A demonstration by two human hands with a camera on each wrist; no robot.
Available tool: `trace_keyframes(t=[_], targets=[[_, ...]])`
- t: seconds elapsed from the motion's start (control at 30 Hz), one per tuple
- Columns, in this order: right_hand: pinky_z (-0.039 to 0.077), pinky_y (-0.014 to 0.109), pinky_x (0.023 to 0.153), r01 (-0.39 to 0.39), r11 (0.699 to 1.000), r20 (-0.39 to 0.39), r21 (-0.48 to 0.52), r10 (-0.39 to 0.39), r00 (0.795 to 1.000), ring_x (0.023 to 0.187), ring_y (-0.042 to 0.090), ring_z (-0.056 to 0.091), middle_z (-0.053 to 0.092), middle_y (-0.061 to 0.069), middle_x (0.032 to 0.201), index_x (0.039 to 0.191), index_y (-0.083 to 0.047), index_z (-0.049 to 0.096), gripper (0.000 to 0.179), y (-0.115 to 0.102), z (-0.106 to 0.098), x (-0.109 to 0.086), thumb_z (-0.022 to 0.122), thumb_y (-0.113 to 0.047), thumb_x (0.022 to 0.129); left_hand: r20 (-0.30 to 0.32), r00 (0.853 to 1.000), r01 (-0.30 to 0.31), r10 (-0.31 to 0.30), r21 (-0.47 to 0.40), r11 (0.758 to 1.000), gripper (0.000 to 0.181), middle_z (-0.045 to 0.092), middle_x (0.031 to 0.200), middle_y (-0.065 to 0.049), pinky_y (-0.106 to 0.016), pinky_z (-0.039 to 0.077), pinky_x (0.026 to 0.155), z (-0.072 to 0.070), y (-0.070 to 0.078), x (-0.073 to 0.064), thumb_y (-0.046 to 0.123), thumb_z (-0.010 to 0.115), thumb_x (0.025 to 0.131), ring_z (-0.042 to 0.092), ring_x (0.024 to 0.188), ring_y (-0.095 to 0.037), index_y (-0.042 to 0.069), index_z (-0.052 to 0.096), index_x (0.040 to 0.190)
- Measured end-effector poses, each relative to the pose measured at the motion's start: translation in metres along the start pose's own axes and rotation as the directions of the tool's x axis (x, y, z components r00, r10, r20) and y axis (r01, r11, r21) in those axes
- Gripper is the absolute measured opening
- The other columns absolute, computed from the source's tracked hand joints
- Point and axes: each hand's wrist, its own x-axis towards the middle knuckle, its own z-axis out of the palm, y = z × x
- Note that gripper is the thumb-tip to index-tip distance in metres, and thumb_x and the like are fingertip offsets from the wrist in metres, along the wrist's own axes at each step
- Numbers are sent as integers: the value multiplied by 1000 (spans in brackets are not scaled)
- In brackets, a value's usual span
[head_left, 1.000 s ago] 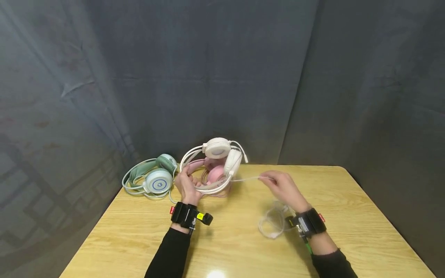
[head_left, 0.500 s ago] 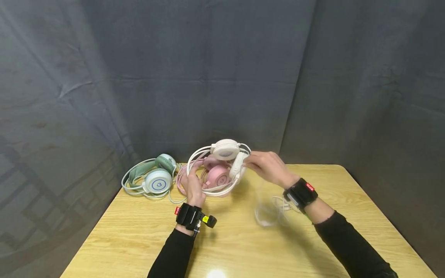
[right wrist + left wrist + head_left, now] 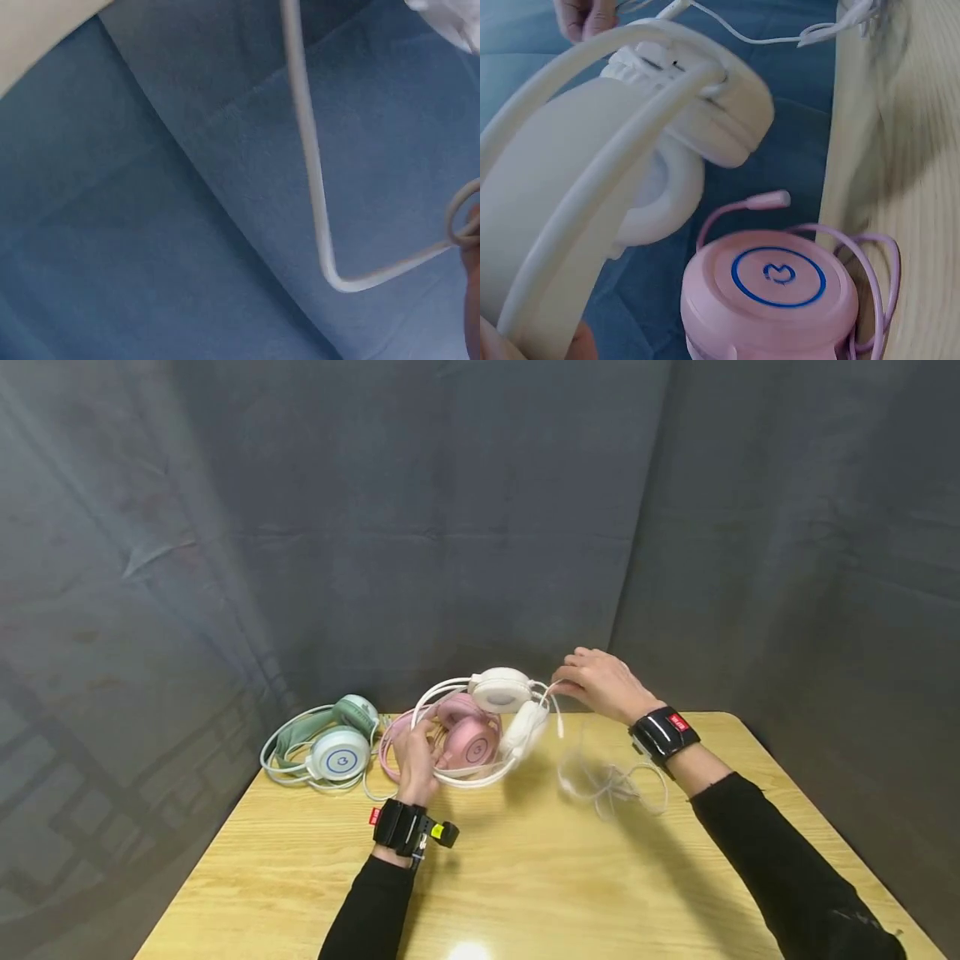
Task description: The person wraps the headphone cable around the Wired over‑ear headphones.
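Note:
My left hand grips the headband of a pair of white headphones, holding them up in front of the pink headphones. In the left wrist view the white headband fills the left side, its ear cups pointing away. At the upper right of the ear cups, my right hand pinches the thin white cable. The right wrist view shows that cable bent and looped at the fingers. The rest of the cable hangs below the right hand in a blurred, loose bundle.
Green and white headphones lie at the table's back left, with their cable beside them. The pink headphones sit just right of these. A grey cloth backdrop rises behind the wooden table.
My right hand has moved up and back along with the cable, first to the white ear cup, then a little away. The left hand has shifted the white headphones slightly right.

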Motion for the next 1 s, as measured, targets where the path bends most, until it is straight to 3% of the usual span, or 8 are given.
trace_keyframes(t=[0.13,0.23,0.33,0.47,0.57,0.67,0.83,1.0], targets=[[41,28,53,-24,999,-4,-26,24,1000,61,11,48,56,-6,63,66,-15,64,32,3,4,2,79,-44,72,58,998,25,-30,87,996,9,32,54,8,-22,26,39,1,-6,0,11,52,85,26,41,-6,14,49,77],[33,27,45,-60,992,-21,-110,58,998,51,11,40,47,-7,53,54,-17,54,50,6,4,6,77,-60,65,124,990,55,-66,93,994,10,30,53,10,-21,24,39,0,-9,-1,9,49,86,25,41,-6,14,48,78],[28,27,44,-122,984,-32,-126,119,992,49,11,34,38,-7,49,50,-18,46,56,10,2,12,76,-62,66,170,982,65,-78,84,994,16,28,50,11,-20,21,38,-1,-8,-1,6,46,86,22,40,-5,16,42,74],[28,25,50,-204,977,12,62,204,979,54,10,33,33,-7,56,54,-18,40,52,13,-2,21,74,-48,79,194,978,60,-77,91,994,22,26,48,11,-20,19,38,-2,-7,-1,4,45,85,21,40,-5,18,38,69],[33,23,51,-255,938,70,235,245,967,53,8,39,36,-6,61,59,-16,42,45,14,-1,26,70,-38,87,197,977,59,-77,95,994,24,26,48,10,-21,18,39,-3,-6,0,3,44,87,20,40,-5,17,37,68],[37,23,54,-244,932,96,268,226,969,56,9,42,40,-3,65,66,-14,53,34,17,3,29,67,-32,90,204,976,60,-81,108,992,25,26,48,10,-21,18,39,-3,-7,1,3,44,88,20,40,-6,16,36,68],[36,27,49,-150,989,35,15,149,988,54,10,38,42,-4,63,63,-15,58,37,24,8,30,69,-41,86,246,963,84,-110,114,990,25,26,47,11,-19,18,37,-4,-7,1,4,44,87,20,39,-5,16,36,67],[27,28,37,-119,966,-54,-230,109,993,43,9,31,37,-5,55,49,-17,42,63,28,12,29,56,-70,82,316,938,119,-144,98,988,30,24,47,11,-18,17,36,-7,-5,1,4,43,84,21,37,-3,19,31,60]])
